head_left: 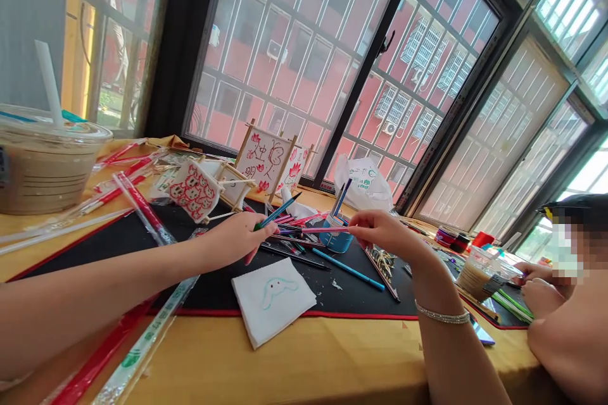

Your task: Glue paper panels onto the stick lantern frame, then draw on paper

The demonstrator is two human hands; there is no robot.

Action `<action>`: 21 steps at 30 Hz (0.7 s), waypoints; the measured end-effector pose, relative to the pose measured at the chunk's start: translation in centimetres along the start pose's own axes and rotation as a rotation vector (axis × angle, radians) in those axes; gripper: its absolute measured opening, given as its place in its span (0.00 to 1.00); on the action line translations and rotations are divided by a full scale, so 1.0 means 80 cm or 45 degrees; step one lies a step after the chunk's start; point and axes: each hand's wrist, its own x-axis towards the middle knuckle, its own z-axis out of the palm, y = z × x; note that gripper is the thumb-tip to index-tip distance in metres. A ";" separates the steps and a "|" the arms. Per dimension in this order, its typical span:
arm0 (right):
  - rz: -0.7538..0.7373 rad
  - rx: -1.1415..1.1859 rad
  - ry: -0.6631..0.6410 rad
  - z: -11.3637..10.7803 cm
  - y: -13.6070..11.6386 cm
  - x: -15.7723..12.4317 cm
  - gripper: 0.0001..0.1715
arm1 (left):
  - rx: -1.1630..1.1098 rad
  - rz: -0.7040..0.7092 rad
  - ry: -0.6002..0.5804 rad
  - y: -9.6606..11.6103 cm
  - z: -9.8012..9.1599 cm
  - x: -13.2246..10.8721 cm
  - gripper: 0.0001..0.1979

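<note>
My left hand (240,235) is closed around a blue pen (284,206) whose dark tip points up and to the right. Over the pen pile, my right hand (387,233) pinches the end of a slim pink pen (330,230) that points left. Below the hands lies a folded white napkin (273,304) with a teal outline and two dots drawn on it. A blue cup (336,242) holding pens stands just left of my right hand. Another blue pen (349,270) lies on the black mat (204,294), beside several scattered pens.
Decorated paper lanterns (266,161) on stick frames stand by the window. A lidded drink cup (47,164) is at left, near long plastic-wrapped strips (147,348). Farther right are another drink cup (482,275) and a person's hands (546,285). A white plastic bag (365,183) sits behind.
</note>
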 end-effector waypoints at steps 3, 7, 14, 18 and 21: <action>-0.026 0.381 0.062 -0.002 -0.003 -0.002 0.12 | -0.170 -0.036 -0.069 -0.001 0.004 -0.001 0.33; -0.020 0.786 0.147 0.017 -0.008 0.006 0.14 | -0.243 0.073 -0.100 0.000 0.007 -0.001 0.35; -0.181 1.103 0.470 0.044 -0.013 0.022 0.19 | -0.046 -0.075 0.125 0.002 -0.012 0.003 0.26; -0.278 1.281 0.791 0.045 -0.016 0.024 0.25 | -0.114 -0.073 0.085 0.008 -0.020 0.003 0.23; -0.271 1.308 0.808 0.048 -0.016 0.024 0.23 | -0.168 -0.081 -0.012 0.006 -0.015 0.003 0.22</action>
